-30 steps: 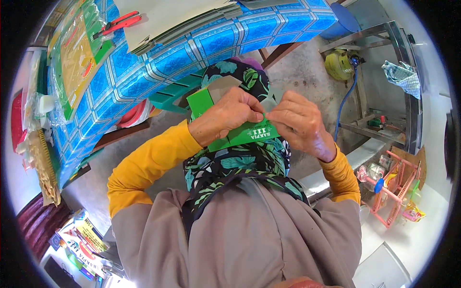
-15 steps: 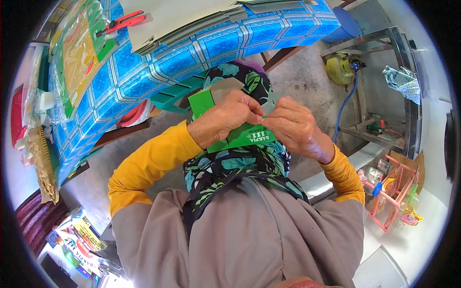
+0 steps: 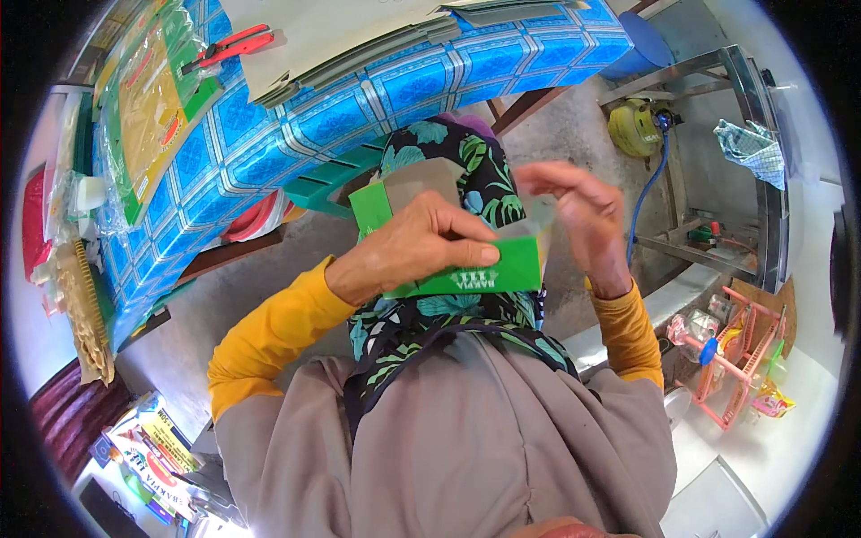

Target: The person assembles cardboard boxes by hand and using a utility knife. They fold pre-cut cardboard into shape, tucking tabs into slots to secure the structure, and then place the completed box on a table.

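- holding a green cardboard box (image 3: pixel 507 272) above the lap, the left hand (image 3: pixel 404 247) has its thumb on the outer face and its fingers (image 3: pixel 466 224) behind, pinching the upper edge of the near wall.
- the right hand (image 3: pixel 587 220) is raised just beside the box's right end, its fingers stretched out and lifted, gripping nothing visible; motion blurs it, and the thumb is hard to make out.
- the box is partly folded, its left flap (image 3: pixel 368 208) standing out and its grey inner side showing at the far edge.
- under the box is a dark leaf-patterned garment (image 3: pixel 448 309); mustard-yellow sleeves (image 3: pixel 269 345) cover both forearms.
- beyond, a worktop (image 3: pixel 314 130) wears a blue tile-patterned cover.
- on it lie a stack of grey cardboard sheets (image 3: pixel 345 40), a red utility knife (image 3: pixel 235 47) at the stack's left edge, and green-and-yellow printed packaging (image 3: pixel 152 125) in clear plastic.
- at the right, a yellow-green gas cylinder (image 3: pixel 632 130) with a blue hose (image 3: pixel 652 184) stands near a metal stand (image 3: pixel 769 215), where a checked cloth (image 3: pixel 752 154) hangs.
- lower right is a pink plastic rack (image 3: pixel 735 363).
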Action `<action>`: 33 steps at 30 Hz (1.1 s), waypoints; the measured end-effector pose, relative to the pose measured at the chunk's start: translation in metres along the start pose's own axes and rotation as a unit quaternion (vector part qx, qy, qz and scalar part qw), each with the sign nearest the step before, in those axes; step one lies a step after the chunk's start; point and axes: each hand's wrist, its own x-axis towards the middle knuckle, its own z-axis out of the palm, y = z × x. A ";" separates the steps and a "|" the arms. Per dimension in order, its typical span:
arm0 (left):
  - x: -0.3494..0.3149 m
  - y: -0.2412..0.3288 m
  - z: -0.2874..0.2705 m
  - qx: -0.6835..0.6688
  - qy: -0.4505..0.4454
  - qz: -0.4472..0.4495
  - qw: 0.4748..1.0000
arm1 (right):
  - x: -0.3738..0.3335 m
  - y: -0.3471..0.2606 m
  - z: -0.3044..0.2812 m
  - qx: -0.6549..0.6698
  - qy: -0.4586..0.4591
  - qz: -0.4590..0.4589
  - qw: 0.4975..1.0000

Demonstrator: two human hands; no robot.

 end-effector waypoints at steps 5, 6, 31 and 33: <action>-0.021 -0.007 0.016 0.164 -0.028 0.144 0.976 | -0.023 0.046 -0.026 -0.219 0.161 0.127 0.954; -0.025 -0.009 0.021 0.183 -0.018 0.175 0.967 | -0.030 0.050 -0.022 -0.135 0.159 0.206 0.956; 0.008 -0.071 0.001 -0.331 0.218 0.076 0.915 | -0.033 0.021 0.027 -0.526 -0.026 -0.343 0.778; 0.011 -0.072 0.002 -0.317 0.206 0.067 0.923 | -0.042 0.018 0.026 -0.549 -0.006 -0.336 0.766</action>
